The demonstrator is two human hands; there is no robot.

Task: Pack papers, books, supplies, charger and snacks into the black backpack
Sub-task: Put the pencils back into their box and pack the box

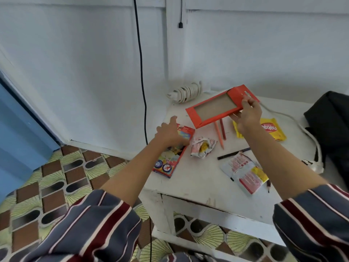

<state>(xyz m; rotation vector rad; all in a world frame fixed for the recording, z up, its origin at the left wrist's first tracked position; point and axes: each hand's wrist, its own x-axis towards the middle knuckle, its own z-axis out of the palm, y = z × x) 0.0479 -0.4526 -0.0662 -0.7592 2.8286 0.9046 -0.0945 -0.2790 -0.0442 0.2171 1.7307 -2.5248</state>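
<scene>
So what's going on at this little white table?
A person is packing up. Their right hand grips a flat orange cardboard box with a window, held above the white table. Their left hand rests on a colourful printed carton lying there. The black backpack sits at the right edge; a yellow snack packet and loose pencils are not yet packed.

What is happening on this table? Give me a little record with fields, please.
right hand: holds red windowed box above the white table
left hand: touches colourful box lying on the table
loose items: two pencils, black pen, yellow snack packet
black backpack: table's right side
white coiled cable: back edge, by wall
</scene>
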